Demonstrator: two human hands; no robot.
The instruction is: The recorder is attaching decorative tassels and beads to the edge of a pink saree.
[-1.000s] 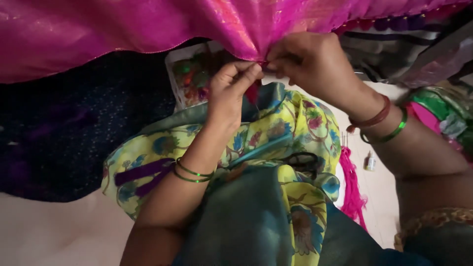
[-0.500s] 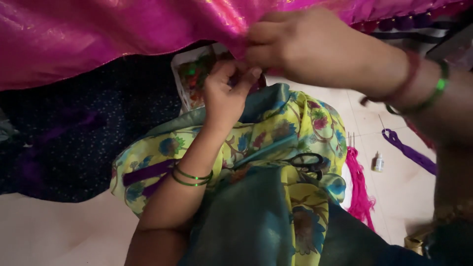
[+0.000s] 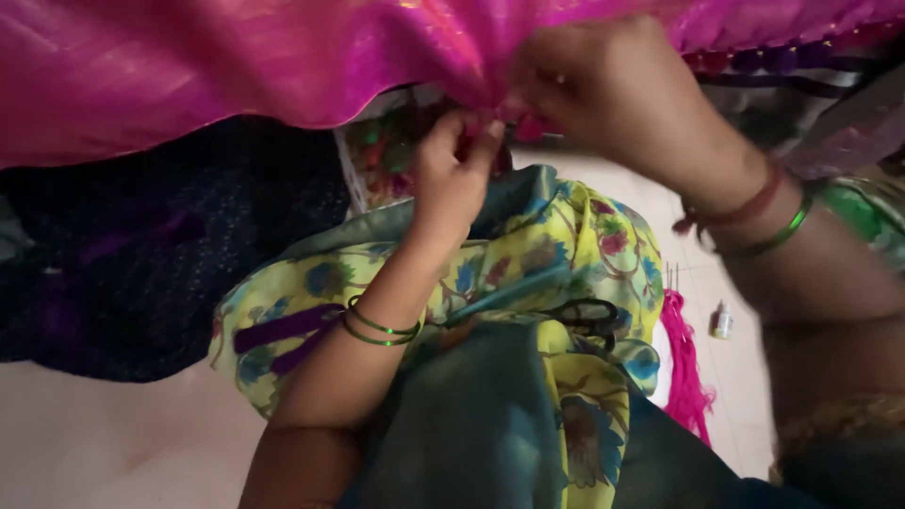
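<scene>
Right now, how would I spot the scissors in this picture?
Start at the yellow floral cloth on the person's lap, below the pink fabric both hands pinch. The scissors lie on its right side, black-handled, the only dark hard thing among soft bright cloth.

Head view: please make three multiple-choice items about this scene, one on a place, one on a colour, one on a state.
1. Where do the scissors lie?
A. on the yellow floral cloth
B. on the bare floor
C. in the right hand

2. What colour is the cloth that both hands work on?
A. white
B. pink
C. orange

3. How does the left hand stand?
A. flat on the floor
B. open and apart from any cloth
C. fingertips pinched at the pink cloth's edge

Key: 1 A, the black handles rest on the floral cloth over the lap. 2 B, the draped cloth is bright pink. 3 C, its fingers close on the edge beside the right hand.
</scene>
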